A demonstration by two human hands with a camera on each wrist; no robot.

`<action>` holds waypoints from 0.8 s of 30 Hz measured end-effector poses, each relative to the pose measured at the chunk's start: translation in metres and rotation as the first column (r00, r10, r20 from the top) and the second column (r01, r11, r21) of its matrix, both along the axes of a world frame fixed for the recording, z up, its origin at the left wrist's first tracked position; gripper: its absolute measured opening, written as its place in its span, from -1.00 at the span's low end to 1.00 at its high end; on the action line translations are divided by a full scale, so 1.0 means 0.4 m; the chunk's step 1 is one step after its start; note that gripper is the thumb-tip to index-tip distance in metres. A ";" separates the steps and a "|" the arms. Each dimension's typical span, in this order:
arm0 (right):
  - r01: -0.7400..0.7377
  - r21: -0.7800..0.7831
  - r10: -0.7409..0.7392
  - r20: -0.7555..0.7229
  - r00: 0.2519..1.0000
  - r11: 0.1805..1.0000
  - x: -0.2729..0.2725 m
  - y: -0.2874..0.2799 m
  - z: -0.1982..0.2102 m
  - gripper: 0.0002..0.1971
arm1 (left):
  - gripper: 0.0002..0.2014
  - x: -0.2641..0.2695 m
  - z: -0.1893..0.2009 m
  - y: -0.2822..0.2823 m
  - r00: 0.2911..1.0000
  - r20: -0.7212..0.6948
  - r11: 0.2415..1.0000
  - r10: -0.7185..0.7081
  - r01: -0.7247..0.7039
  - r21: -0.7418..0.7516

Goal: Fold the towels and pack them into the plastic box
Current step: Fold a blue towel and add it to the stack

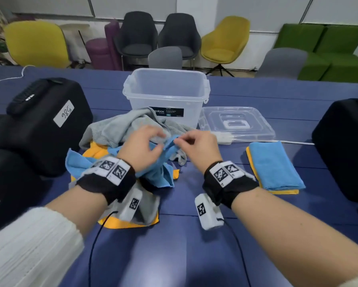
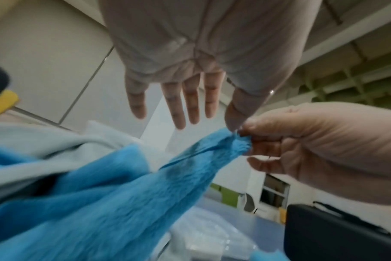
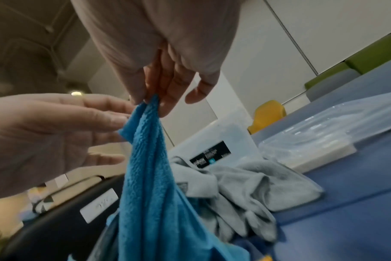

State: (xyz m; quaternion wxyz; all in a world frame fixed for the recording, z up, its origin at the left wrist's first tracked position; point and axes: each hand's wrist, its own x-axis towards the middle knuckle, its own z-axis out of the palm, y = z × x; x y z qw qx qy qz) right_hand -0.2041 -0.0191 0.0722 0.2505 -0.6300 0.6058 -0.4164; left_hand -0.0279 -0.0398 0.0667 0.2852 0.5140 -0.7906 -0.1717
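Observation:
A blue towel [image 1: 159,175] rises out of a loose heap of grey towels [image 1: 116,129] and yellow towels [image 1: 130,223] on the blue table. My right hand [image 1: 180,141] pinches one corner of the blue towel [image 3: 150,176] between thumb and fingers and holds it up. Just left of that corner is my left hand [image 1: 153,141]. Its fingers [image 2: 190,106] are straight and spread, and the thumb tip sits right by the pinched corner. The clear plastic box [image 1: 136,100] stands behind the heap with nothing visible inside. A folded blue towel over a yellow one [image 1: 275,164] lies to the right.
The box's clear lid [image 1: 236,123] lies flat to the right of the box, with a white cabled block [image 1: 223,138] in front of it. Black cases stand at the left [image 1: 43,125] and at the right [image 1: 343,146]. Chairs line the far side.

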 end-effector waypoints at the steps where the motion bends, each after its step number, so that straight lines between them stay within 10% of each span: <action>1: 0.007 -0.030 -0.006 0.028 1.000 1.000 0.002 -0.003 0.024 -0.92 | -0.61 -0.010 0.032 -0.003 0.996 -0.062 0.998 -0.058 0.059 0.011; 10: -0.033 -0.236 0.085 0.214 0.973 0.971 -0.021 -0.008 0.174 -0.68 | -0.89 -0.058 0.221 -0.019 0.982 -0.144 0.991 -0.124 0.114 -0.076; 14: -0.095 -0.124 0.096 -0.002 0.995 0.988 -0.026 -0.010 0.168 -0.92 | -0.85 -0.077 0.276 -0.005 0.936 -0.320 0.981 -0.146 0.095 -0.168; 18: -0.154 -0.026 0.157 0.157 0.975 0.988 -0.029 0.006 0.146 -0.85 | -0.80 -0.099 0.315 0.016 0.874 -0.439 0.969 -0.207 0.122 -0.214; 21: -0.027 -0.044 0.038 0.278 0.960 0.999 -0.062 -0.002 0.160 -0.78 | -0.91 -0.103 0.313 0.033 0.890 -0.414 0.970 -0.191 0.106 -0.219; 24: 0.175 -0.089 -0.136 0.339 0.931 0.980 -0.133 -0.009 0.188 -0.78 | -0.58 -0.074 0.217 0.043 0.937 -0.340 0.997 -0.079 0.075 -0.027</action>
